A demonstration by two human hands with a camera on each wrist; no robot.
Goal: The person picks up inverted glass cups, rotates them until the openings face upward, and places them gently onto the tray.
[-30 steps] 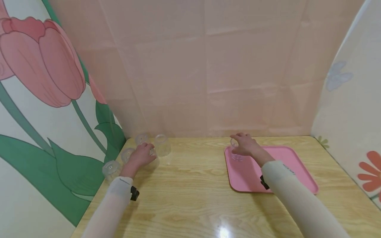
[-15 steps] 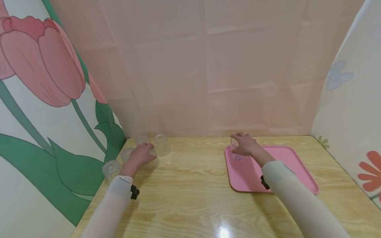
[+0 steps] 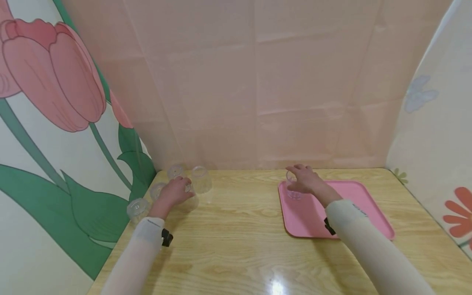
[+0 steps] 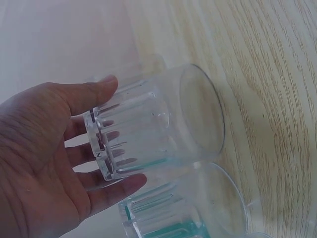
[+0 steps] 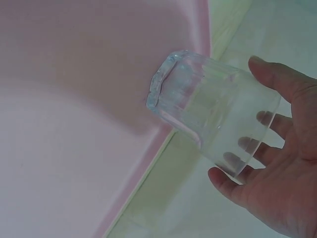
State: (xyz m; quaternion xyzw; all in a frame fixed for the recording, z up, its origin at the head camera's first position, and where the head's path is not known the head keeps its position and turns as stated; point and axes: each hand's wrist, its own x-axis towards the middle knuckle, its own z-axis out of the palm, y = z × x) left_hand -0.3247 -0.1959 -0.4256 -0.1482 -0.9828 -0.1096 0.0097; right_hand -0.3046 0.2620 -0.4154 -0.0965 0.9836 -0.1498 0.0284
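At the left of the table, my left hand [image 3: 174, 191] holds a clear drinking glass [image 4: 153, 124] that stands upside down, rim on the wood. Thumb and fingers lie round its thick fluted base, as the left wrist view shows. A second upside-down glass [image 4: 178, 208] stands close beside it. On the right, my right hand [image 3: 304, 181] holds another clear glass [image 5: 213, 104] upright, thumb and fingers spread round its rim. The base of that glass is over the far left corner of a pink tray [image 3: 307, 225].
Several more upturned glasses stand around my left hand, one near the table's left edge [image 3: 138, 209] and one at the back [image 3: 201, 180]. The wood-grain table [image 3: 236, 237] meets a pink backdrop [image 3: 236, 102] behind. Flower-patterned panels [image 3: 48, 213] flank both sides.
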